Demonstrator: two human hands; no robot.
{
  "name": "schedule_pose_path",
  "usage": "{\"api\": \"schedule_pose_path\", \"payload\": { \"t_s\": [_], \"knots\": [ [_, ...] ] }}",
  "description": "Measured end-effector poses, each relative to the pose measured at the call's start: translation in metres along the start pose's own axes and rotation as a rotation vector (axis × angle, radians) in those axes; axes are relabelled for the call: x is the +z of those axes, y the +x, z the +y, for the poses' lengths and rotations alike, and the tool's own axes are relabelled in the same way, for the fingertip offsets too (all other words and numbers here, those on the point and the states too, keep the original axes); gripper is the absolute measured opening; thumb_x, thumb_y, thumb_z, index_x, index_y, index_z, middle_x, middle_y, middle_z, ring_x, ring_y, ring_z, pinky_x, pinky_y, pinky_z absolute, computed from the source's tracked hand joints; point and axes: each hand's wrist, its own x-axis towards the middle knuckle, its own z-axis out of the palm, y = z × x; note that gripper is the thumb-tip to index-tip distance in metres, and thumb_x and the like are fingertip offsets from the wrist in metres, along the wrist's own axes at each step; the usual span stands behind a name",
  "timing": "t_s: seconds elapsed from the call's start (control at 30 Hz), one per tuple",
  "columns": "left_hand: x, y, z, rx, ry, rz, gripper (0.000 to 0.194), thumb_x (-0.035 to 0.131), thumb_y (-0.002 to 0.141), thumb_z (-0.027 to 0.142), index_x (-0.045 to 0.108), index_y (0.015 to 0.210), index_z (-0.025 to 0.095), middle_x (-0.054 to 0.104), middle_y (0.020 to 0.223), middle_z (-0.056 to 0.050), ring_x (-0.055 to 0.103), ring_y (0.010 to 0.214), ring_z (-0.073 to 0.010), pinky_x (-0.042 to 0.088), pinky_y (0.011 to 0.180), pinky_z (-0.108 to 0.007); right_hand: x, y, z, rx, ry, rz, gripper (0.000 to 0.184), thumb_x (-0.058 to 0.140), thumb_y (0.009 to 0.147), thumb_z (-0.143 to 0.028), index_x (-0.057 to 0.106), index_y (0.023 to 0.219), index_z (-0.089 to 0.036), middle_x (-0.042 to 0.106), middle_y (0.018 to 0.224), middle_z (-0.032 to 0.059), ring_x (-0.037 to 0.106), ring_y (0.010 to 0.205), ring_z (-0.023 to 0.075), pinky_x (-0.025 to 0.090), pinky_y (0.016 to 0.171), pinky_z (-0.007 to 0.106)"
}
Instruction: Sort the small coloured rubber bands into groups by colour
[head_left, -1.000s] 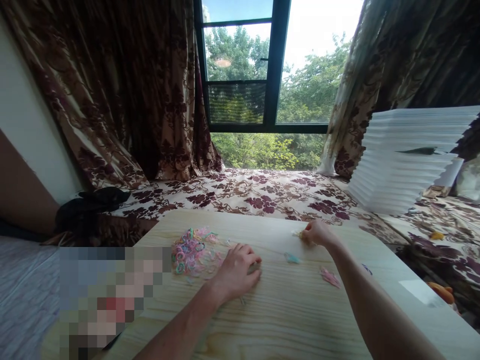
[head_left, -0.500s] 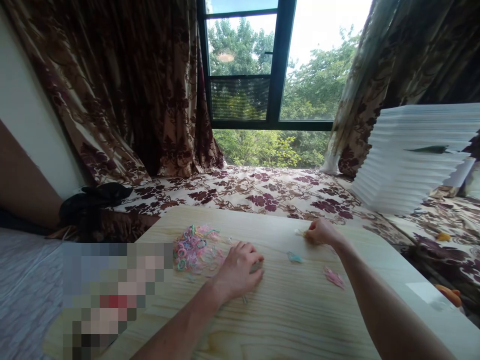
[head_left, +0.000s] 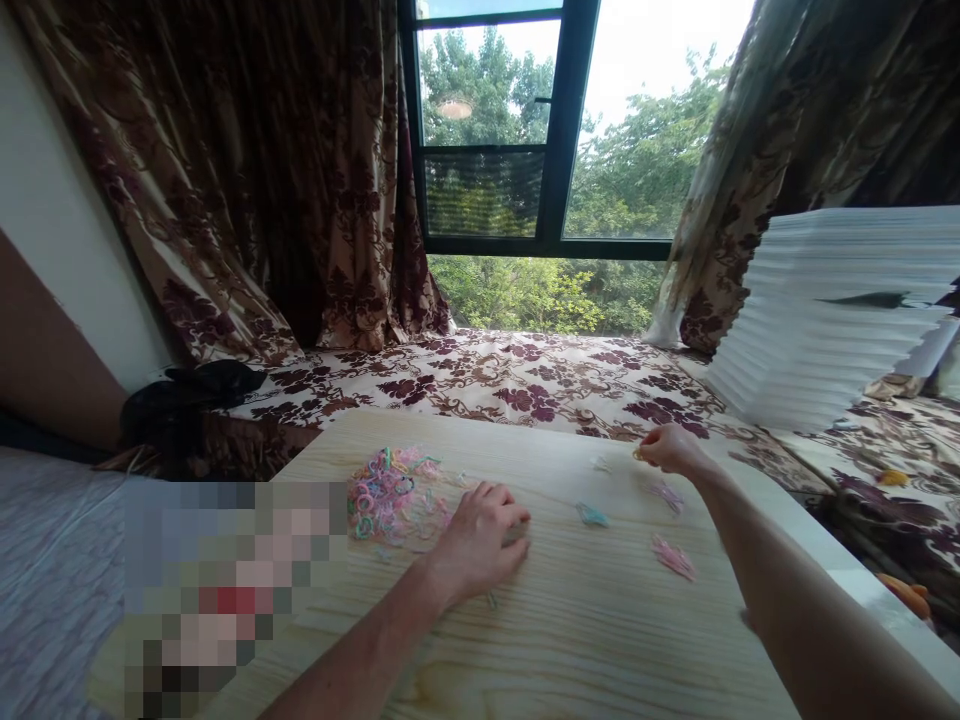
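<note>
My right hand (head_left: 670, 449) is above the far right of the wooden table (head_left: 600, 640), thumb and fingertips pinched on a small yellowish rubber band (head_left: 637, 453). Close to it lie a whitish bunch (head_left: 601, 463) and a pale purple bunch (head_left: 666, 495) of bands. Nearer to me are a teal bunch (head_left: 592, 514) and a pink bunch (head_left: 673, 558). My left hand (head_left: 480, 540) rests palm down, its fingers bent and thumb apart. What lies under its palm is hidden. To its left is a mixed, many-coloured heap of rubber bands (head_left: 382, 495).
A patterned cloth-covered ledge (head_left: 525, 375) runs behind the table, below a window (head_left: 551, 130) with curtains (head_left: 352, 180). A tall white stack of paper-like sheets (head_left: 817, 310) stands at right. A black cloth-like item (head_left: 187, 395) lies at left. A blurred patch (head_left: 240, 600) covers the table's left side.
My right hand has lifted and moved right from the whitish bunch, with the yellowish band now showing at its fingertips. The purple bunch shows more fully. My left hand stays in place.
</note>
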Motion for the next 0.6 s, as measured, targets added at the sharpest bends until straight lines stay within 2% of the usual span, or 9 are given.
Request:
{"api": "schedule_pose_path", "payload": {
  "t_s": [0.13,0.37,0.5,0.6],
  "knots": [
    [-0.001,0.000,0.000,0.002,0.005,-0.004,0.022,0.056,0.077,0.026,0.064,0.096,0.022,0.058,0.096,-0.003,0.047,0.097,-0.0184,0.036,0.092,-0.032,0.004,0.007,0.003,0.007,-0.069,0.060,0.010,0.062,0.058,-0.012,0.070,0.063,-0.014,0.066,0.061,0.0072,0.064,0.065,0.0193,0.043,0.053,0.023],
    [-0.001,0.000,0.001,0.002,-0.001,-0.005,0.022,0.056,0.076,0.026,0.064,0.096,0.021,0.058,0.096,-0.003,0.047,0.097,-0.0187,0.036,0.092,-0.032,0.002,0.003,0.002,-0.010,-0.091,-0.029,0.017,0.055,0.067,-0.011,0.068,0.057,-0.012,0.063,0.049,0.0045,0.058,0.044,0.0124,0.042,0.047,0.021],
    [-0.002,0.000,0.002,-0.001,-0.002,-0.006,0.022,0.056,0.077,0.026,0.064,0.097,0.021,0.058,0.096,-0.003,0.047,0.098,-0.0190,0.036,0.092,-0.032,-0.005,-0.002,0.000,-0.015,-0.121,-0.046,0.020,0.053,0.068,-0.013,0.067,0.054,-0.013,0.064,0.049,0.0057,0.058,0.042,0.0124,0.043,0.046,0.022],
    [-0.003,0.000,0.001,-0.005,-0.005,-0.013,0.022,0.055,0.077,0.027,0.064,0.096,0.021,0.059,0.097,-0.003,0.048,0.098,-0.0194,0.036,0.093,-0.033,-0.009,-0.002,-0.002,-0.027,-0.164,-0.003,0.020,0.054,0.069,-0.020,0.070,0.058,-0.014,0.067,0.055,0.0085,0.061,0.050,0.0165,0.044,0.049,0.024]
  ]
}}
